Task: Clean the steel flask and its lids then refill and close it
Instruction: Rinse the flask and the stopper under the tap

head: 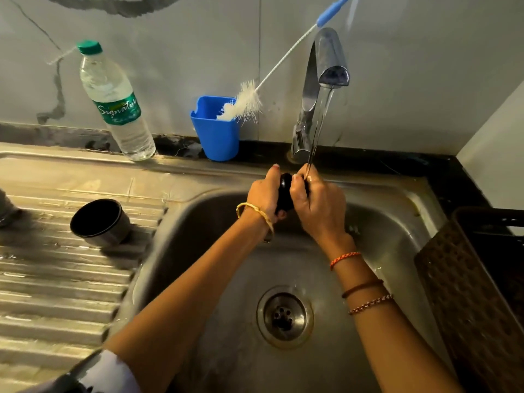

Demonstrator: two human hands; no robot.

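Over the steel sink [377, 222], my left hand [262, 194] and my right hand [317, 205] both grip a small black lid [285, 191] under the running tap [326, 69]. Water falls in a thin stream onto my right fingers. Most of the lid is hidden between my hands. A steel cup lid [99, 222] with a dark inside lies on its side on the ribbed drainboard [51, 293], left of the sink. At the far left edge a grey object [7, 207] is only partly in view; I cannot tell what it is.
A plastic water bottle [113, 100] with a green cap stands at the back left. A blue cup [217, 129] against the wall holds a white bottle brush [246, 104] with a blue handle. A dark woven basket [476, 279] sits right of the sink. The drain [285, 316] is below my arms.
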